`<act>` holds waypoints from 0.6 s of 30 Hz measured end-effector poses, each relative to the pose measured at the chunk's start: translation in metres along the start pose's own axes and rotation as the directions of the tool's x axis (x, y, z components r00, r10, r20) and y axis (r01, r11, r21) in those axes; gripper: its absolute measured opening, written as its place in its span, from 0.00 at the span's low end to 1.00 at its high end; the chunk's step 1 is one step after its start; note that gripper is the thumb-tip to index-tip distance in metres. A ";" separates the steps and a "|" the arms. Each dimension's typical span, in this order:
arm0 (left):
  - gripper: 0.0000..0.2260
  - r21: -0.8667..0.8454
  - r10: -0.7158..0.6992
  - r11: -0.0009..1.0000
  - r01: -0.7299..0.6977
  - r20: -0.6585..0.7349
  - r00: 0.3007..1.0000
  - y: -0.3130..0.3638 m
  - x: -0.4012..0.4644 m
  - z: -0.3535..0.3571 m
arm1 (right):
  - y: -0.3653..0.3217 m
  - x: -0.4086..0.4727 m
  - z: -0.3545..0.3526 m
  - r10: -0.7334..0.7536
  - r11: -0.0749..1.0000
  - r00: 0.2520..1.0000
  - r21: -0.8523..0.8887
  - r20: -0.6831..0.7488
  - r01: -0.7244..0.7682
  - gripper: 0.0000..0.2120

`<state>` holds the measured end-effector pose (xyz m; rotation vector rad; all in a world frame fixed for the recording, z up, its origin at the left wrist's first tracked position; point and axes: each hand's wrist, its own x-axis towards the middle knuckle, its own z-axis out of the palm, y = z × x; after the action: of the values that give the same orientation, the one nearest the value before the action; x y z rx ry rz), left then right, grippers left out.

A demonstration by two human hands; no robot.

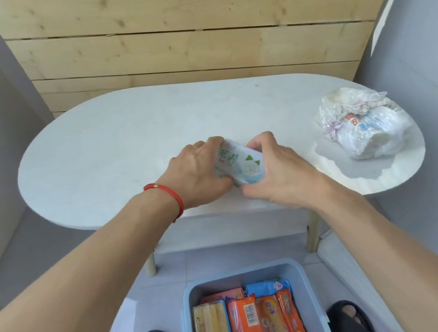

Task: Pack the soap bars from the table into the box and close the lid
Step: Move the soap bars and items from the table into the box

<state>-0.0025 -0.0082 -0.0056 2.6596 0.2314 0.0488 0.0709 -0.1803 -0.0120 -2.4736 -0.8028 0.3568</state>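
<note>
A soap bar (240,163) in a white wrapper with green print lies tilted near the front edge of the white oval table (109,143). My left hand (198,173) grips its left side, fingers curled over the far end. My right hand (279,167) grips its right side, thumb at the near corner. On the floor below stands a blue box (309,289), lid off, holding several wrapped soap bars (248,329) in yellow, orange, pink and blue.
A crumpled clear plastic bag (364,125) with something wrapped inside sits at the table's right end. A white sheet (122,324), possibly the lid, lies on the floor left of the box. My feet in dark slippers flank the box.
</note>
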 end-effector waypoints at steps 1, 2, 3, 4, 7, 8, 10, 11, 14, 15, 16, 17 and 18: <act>0.30 0.063 0.043 0.997 -0.045 0.028 0.999 0.004 -0.010 0.003 | 0.001 -0.012 -0.001 -0.017 0.999 0.999 0.043 0.032 0.016 0.32; 0.32 0.106 0.080 0.991 -0.084 0.038 0.996 0.006 -0.019 0.004 | 0.002 -0.023 -0.004 -0.036 0.995 0.998 0.092 0.047 0.031 0.32; 0.34 0.111 0.106 0.988 -0.109 0.037 0.994 0.008 -0.028 0.006 | 0.004 -0.032 -0.007 -0.058 0.989 0.996 0.138 0.062 0.049 0.32; 0.36 0.084 0.111 0.990 -0.113 0.035 0.993 0.010 -0.039 0.009 | 0.006 -0.043 -0.009 -0.082 0.983 0.993 0.174 0.084 0.066 0.33; 0.38 -0.089 0.085 0.993 -0.082 0.029 0.996 0.017 -0.066 0.013 | 0.014 -0.070 -0.010 -0.154 0.962 0.979 0.245 0.134 0.118 0.34; 0.37 -0.178 0.071 0.982 -0.061 0.047 0.996 0.018 -0.075 0.013 | 0.015 -0.077 -0.009 -0.175 0.955 0.973 0.266 0.153 0.130 0.34; 0.34 -0.366 0.033 0.931 0.007 0.103 0.994 0.017 -0.092 0.015 | 0.018 -0.089 -0.003 -0.201 0.949 0.953 0.288 0.226 0.132 0.36; 0.31 -0.414 0.032 0.910 0.028 0.136 0.990 0.015 -0.099 0.018 | 0.021 -0.093 0.000 -0.200 0.949 0.938 0.293 0.283 0.114 0.38; 0.21 -0.347 0.039 0.936 0.053 0.252 0.967 0.002 -0.119 0.039 | 0.032 -0.096 0.021 -0.171 0.973 0.854 0.220 0.490 0.069 0.35; 0.20 -0.288 0.030 0.956 0.056 0.285 0.958 -0.004 -0.122 0.053 | 0.038 -0.093 0.033 -0.153 0.983 0.829 0.168 0.538 0.072 0.31; 0.20 -0.225 0.018 0.973 0.055 0.311 0.950 -0.010 -0.124 0.071 | 0.044 -0.091 0.048 -0.128 0.990 0.816 0.115 0.563 0.076 0.26; 0.20 -0.162 0.002 0.985 0.054 0.328 0.945 -0.017 -0.125 0.090 | 0.049 -0.088 0.066 -0.097 0.995 0.814 0.063 0.573 0.074 0.23; 0.20 -0.103 -0.014 0.993 0.051 0.330 0.944 -0.024 -0.125 0.110 | 0.054 -0.086 0.085 -0.066 0.998 0.822 0.020 0.566 0.067 0.21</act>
<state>-0.1210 -0.0577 -0.1142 2.5033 0.1568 -0.3803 -0.0045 -0.2367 -0.1048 -2.3436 -1.1134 1.1047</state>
